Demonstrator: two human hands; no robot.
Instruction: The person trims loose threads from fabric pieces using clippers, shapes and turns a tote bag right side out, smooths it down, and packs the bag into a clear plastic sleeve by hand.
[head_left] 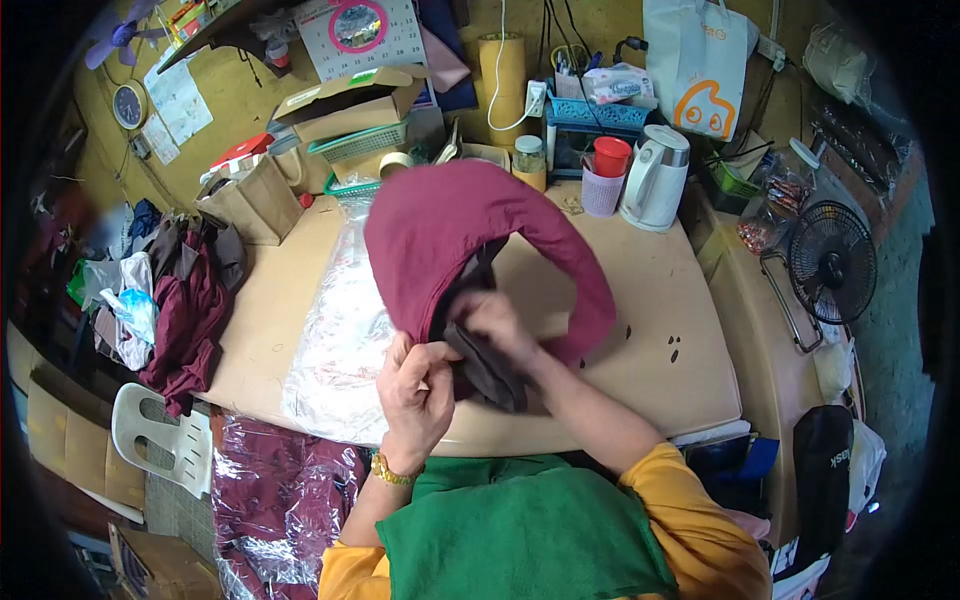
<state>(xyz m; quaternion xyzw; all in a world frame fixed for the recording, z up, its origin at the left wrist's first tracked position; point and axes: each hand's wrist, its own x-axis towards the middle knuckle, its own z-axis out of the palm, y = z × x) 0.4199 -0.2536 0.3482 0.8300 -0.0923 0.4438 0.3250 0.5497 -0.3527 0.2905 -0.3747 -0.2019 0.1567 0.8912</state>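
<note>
A maroon cloth bag [440, 225] with a wide looped strap is held up above the table, its dark lining [487, 365] partly pulled out of the opening. My left hand [415, 390], with a gold watch at the wrist, pinches the bag's edge between thumb and fingers. Over the opening, my right hand [490, 325] touches the dark lining. Motion smears its fingers, and the bag hides some of them. The strap curves to the right and hangs over the tabletop.
Clear plastic bags [340, 350] lie on the tan table [660, 300]. At its back stand a kettle [657, 178], a lilac cup [602, 190] and a paper bag [250, 200]. Maroon garments [190, 320] pile at the left; a black fan [832, 262] stands right.
</note>
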